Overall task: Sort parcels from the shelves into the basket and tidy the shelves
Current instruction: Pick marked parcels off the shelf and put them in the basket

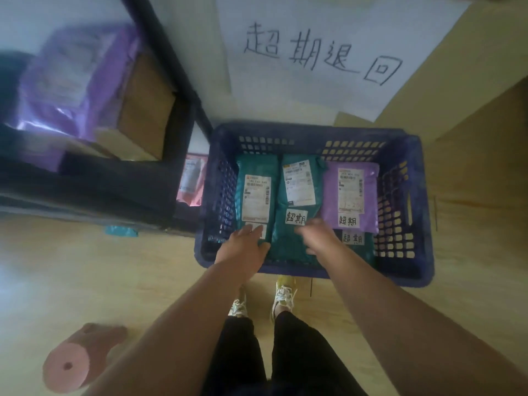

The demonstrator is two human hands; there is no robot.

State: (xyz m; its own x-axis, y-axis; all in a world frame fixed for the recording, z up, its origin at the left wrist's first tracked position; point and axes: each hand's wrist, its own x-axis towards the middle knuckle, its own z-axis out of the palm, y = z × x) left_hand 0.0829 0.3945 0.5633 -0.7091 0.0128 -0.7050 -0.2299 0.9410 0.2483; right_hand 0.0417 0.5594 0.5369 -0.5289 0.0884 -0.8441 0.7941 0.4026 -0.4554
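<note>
Left hand [245, 247] lies flat, released, on left green parcel [254, 170]. Right hand [317, 238] bends over middle green parcel [287, 247]; grasp cannot be told. Both parcels lie in basket [314, 132]. Advise: press them flat, labels up, snug beside purple parcel [331, 195].

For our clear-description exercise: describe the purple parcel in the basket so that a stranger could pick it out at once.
Find the dark blue slotted basket on the floor in front of the handwritten paper sign. Parcels lie side by side in it; look at the right end. The purple parcel there stands out, because its neighbours are teal parcels.
</note>
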